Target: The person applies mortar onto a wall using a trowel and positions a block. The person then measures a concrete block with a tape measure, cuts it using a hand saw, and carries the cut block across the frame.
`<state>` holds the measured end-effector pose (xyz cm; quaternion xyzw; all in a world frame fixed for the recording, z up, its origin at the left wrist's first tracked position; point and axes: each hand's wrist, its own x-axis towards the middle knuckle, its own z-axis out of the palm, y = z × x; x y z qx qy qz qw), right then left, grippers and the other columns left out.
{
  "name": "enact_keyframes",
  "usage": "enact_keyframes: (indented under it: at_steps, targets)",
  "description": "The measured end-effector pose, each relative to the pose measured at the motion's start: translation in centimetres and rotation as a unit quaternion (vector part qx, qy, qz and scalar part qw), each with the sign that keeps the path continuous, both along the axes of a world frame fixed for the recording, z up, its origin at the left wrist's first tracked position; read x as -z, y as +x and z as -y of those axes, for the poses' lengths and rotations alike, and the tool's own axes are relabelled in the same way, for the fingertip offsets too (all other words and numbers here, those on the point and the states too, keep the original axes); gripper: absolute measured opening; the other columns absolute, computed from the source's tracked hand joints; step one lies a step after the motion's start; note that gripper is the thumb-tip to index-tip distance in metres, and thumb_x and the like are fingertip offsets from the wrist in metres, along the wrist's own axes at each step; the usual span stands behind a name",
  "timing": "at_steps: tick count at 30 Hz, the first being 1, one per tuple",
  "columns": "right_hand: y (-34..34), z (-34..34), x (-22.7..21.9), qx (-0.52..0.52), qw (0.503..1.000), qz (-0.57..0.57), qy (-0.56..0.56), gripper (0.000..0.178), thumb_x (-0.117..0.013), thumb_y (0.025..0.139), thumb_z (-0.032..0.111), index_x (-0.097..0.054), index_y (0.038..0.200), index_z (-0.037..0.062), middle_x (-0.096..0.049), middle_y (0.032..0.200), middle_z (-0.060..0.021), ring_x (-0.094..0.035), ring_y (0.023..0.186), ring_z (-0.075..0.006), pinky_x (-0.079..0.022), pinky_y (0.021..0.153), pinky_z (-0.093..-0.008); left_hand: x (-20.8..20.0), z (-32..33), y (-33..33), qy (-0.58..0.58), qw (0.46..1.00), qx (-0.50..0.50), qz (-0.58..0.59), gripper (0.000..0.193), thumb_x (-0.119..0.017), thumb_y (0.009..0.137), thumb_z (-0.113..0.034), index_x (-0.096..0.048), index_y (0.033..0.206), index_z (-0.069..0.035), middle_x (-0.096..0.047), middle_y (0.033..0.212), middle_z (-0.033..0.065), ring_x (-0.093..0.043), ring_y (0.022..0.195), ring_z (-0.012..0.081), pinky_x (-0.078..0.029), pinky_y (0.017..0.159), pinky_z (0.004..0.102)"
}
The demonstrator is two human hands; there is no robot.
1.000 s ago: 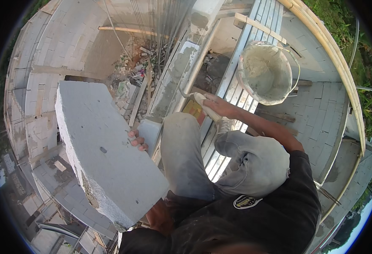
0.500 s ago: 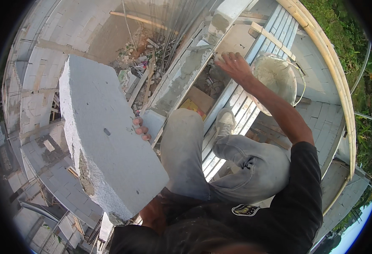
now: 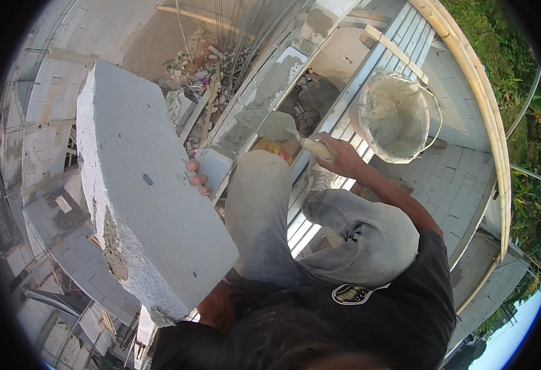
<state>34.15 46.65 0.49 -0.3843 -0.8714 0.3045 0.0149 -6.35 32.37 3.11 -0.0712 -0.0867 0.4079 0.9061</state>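
A large light-grey concrete block is held up on the left, its rough side edge crusted with old mortar. My left hand grips it, the fingertips curling over its right edge while the rest of the hand is hidden behind it. My right hand is closed round the pale handle of a trowel. The mortar-smeared blade lies beside the top of a block wall, which carries a layer of wet grey mortar; whether it touches the wall I cannot tell.
A bucket with mortar inside stands right of my right hand, by long metal planks. Bamboo poles curve along the right side. Rubble and scrap wood lie below, beyond the wall. My bent knees are between block and planks.
My right hand has come back toward me from farther along the wall, and the trowel blade now shows face-up. The block has shifted slightly left in view, still in my left hand.
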Motion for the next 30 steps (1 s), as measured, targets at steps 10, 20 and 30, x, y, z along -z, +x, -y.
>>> enact_keyframes:
  at_steps: [10, 20, 30]
  targets:
    - [0.7, 1.5, 9.4, 0.206, 0.966, -0.115, -0.103, 0.052, -0.056, 0.097, 0.045, -0.045, 0.129, 0.005, -0.066, 0.094, -0.0218, -0.068, 0.083, -0.0354, -0.053, 0.073, -0.0438, -5.2, 17.3, 4.7, -0.018, 0.999, -0.03, -0.016, 0.048, -0.056, 0.094, -0.046, -0.042, 0.131, -0.019, -0.049, 0.12, 0.0066, -0.039, 0.127, 0.0285, -0.033, 0.111, 0.0488]
    - [5.2, 4.2, 6.3, 0.102, 0.977, 0.038, -0.184, 0.052, -0.057, 0.094, 0.044, -0.046, 0.129, 0.0072, -0.066, 0.098, -0.024, -0.065, 0.09, -0.0426, -0.051, 0.078, -0.0486, -5.9, 20.2, 2.8, -0.004, 0.998, -0.047, -0.029, 0.048, -0.055, 0.094, -0.046, -0.042, 0.131, -0.019, -0.049, 0.121, 0.0066, -0.039, 0.127, 0.0287, -0.032, 0.111, 0.0483]
    - [14.4, 1.7, -15.2, 0.291, 0.885, 0.331, 0.149, 0.033, -0.065, 0.086, 0.022, -0.054, 0.114, 0.0086, -0.065, 0.104, -0.0129, -0.067, 0.089, -0.0354, -0.055, 0.072, -0.0464, 1.4, -0.4, -2.0, 0.016, 1.0, 0.025, 0.006, 0.049, -0.055, 0.094, -0.047, -0.042, 0.132, -0.019, -0.049, 0.121, 0.0065, -0.039, 0.127, 0.0289, -0.031, 0.111, 0.0479]
